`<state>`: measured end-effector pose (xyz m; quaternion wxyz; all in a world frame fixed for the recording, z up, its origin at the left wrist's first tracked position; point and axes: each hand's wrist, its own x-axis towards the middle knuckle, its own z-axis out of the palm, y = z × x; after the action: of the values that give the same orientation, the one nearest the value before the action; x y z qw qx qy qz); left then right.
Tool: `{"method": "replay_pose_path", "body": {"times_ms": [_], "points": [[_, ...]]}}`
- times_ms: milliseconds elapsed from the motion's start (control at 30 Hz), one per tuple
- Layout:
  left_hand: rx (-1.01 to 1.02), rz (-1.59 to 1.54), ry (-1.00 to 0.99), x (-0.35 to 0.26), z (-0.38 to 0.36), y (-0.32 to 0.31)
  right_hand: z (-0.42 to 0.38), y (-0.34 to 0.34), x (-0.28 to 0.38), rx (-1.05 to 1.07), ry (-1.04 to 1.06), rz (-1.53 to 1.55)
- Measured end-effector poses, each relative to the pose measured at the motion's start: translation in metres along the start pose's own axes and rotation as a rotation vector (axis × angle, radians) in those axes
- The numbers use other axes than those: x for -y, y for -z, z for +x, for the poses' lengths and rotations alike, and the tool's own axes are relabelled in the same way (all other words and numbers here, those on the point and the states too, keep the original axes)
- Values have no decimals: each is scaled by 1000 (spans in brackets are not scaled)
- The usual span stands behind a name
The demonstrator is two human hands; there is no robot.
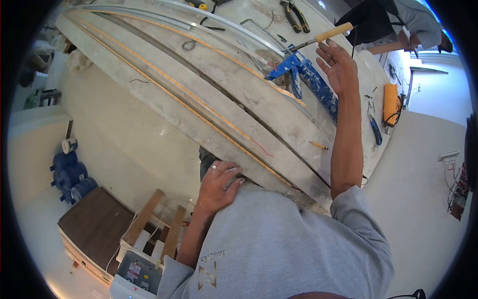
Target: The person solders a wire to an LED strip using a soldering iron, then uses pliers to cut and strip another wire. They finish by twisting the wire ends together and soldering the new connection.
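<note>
My right hand (338, 68) is stretched out over the worktable (249, 70), fingers extended and apart. Its fingertips are right by the wooden handle of a tool with a thin metal shaft (332, 33). Just left of that hand lies a blue, paint-spattered caulking gun (318, 89). My left hand (217, 187), with a ring on one finger, rests at the table's near edge against my shirt, fingers loosely spread and holding nothing. Long strips with yellow LED tape (199, 97) run diagonally across the table, one ending in a red wire (262, 148).
Pliers (295, 16) lie at the far edge. On the right are a pencil (318, 145), a blue utility knife (375, 129), loose screws and an orange tool (391, 104). A person (418, 22) is at the upper right. Blue water bottles (69, 174) and a brown-topped cabinet (97, 226) stand left.
</note>
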<state>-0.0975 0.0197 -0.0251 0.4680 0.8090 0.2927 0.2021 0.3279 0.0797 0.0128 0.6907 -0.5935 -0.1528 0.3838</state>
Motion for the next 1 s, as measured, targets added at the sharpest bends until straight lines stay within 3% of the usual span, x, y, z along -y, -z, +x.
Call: {"method": "replay_pose_path", "body": {"times_ms": [100, 200, 500, 733, 900, 1000], "points": [[21, 28, 25, -6, -4, 0, 8, -2, -1, 24, 32, -43], [45, 55, 46, -14, -8, -2, 31, 1, -12, -118, 62, -138], [63, 123, 33, -38, -16, -7, 38, -11, -4, -18, 77, -284], [60, 123, -43, -41, -17, -1, -26, 2, 47, -131, 465, -300], [152, 95, -88, -40, -2, 15, -92, 59, 59, -232, 508, -240], [212, 78, -173, -32, 23, 30, -135, 85, 63, -177, 468, -57]]}}
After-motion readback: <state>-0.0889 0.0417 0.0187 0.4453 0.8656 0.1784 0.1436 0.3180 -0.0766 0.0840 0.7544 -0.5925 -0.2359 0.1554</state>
